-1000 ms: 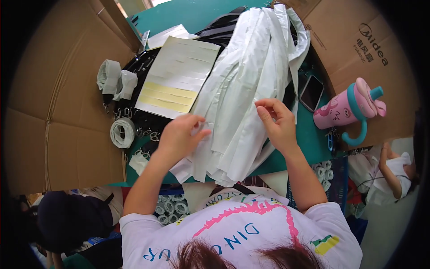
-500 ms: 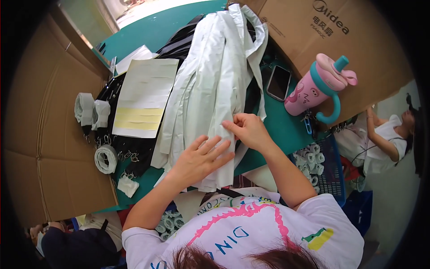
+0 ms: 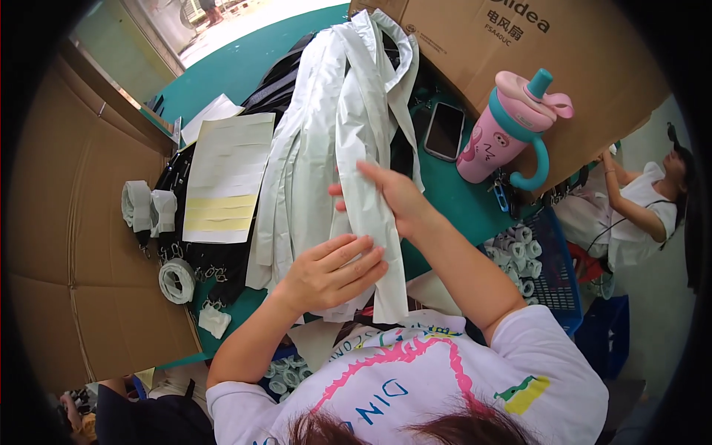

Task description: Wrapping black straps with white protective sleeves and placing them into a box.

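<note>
A thick bundle of long white strips (image 3: 308,141), thin and smooth like film or coated cloth, lies lengthwise on the table before me. One white strip (image 3: 388,274) is lifted off the near end, its tail hanging toward my shirt. My right hand (image 3: 397,196) grips it, thumb on top and fingertips showing beyond its left edge. Lower down, my left hand (image 3: 334,273) touches the strip's left edge, its fingers stretched out and slightly apart. Left of the bundle lies a paper sheet (image 3: 226,163) with yellow bands, over black straps with metal hooks (image 3: 215,274).
White rolls (image 3: 176,280) sit at the table's left, beside a cardboard panel (image 3: 111,245). A phone (image 3: 445,131), a pink tumbler (image 3: 493,141) and a large carton (image 3: 578,81) stand right. A blue basket (image 3: 556,267) holds white rolls; another person (image 3: 638,200) is beyond.
My right hand has gone from pinching at the bundle's edge to holding a strip with fingers underneath. That strip is now raised from the others. My left hand stays low beside it.
</note>
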{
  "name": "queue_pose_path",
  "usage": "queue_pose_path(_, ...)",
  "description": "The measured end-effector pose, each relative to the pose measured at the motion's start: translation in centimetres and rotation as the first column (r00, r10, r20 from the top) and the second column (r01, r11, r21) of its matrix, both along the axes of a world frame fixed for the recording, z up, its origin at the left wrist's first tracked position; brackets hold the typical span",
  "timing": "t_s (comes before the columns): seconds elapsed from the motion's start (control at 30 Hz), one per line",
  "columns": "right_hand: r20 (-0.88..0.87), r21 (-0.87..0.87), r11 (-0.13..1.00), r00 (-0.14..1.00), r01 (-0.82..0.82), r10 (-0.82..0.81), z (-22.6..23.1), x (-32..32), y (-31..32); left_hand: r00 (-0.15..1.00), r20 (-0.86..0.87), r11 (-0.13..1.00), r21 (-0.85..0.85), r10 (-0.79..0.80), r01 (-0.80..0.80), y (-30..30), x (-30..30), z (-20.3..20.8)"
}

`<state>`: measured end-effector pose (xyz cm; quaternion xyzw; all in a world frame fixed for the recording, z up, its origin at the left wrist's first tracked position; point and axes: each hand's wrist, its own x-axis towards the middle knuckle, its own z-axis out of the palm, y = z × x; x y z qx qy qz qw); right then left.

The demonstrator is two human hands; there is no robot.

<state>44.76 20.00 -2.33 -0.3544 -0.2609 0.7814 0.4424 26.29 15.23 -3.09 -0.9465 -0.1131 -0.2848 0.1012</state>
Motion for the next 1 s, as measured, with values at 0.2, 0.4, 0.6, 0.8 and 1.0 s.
queue_pose_path(0.2, -0.223, -0.179, 0.98, 0.967, 0.083, -0.123, -1.0, 0.4, 3.6, 0.999, -0.038, 0.998, 0.055, -0.018, 0.02, 1.1, 0.7, -0.8)
queue_pose_path(0.4, -0.168, -0.197, 0.977, 0.979, 0.082, -0.116, -2.4, -0.5, 3.2, 0.977, 0.174, 0.979, -0.136, -0.125, 0.149, 0.6, 0.8, 0.1)
queue_pose_path(0.6, 0.107, 0.26, 0.966, 0.994, -0.003, -0.026, -5.2, -1.1, 2.5, 0.728, 0.167, -0.229, -0.883, 0.665, 0.411, -0.1, 0.0, -1.2)
queue_pose_path(0.8, 0.567, 0.435, 0.786, 0.812, -0.439, 0.139, -4.2, -1.0, 2.9, 0.77, 0.052, -0.533, -0.692, 0.636, 0.486, 1.5, -0.9, -1.1)
queue_pose_path(1.0, 0.683, 0.574, 0.459, 0.706, -0.678, 0.188, -3.9, 0.3, 0.8, 0.792, 0.017, -0.673, -0.517, 0.61, 0.529, 0.2, -1.3, -1.7)
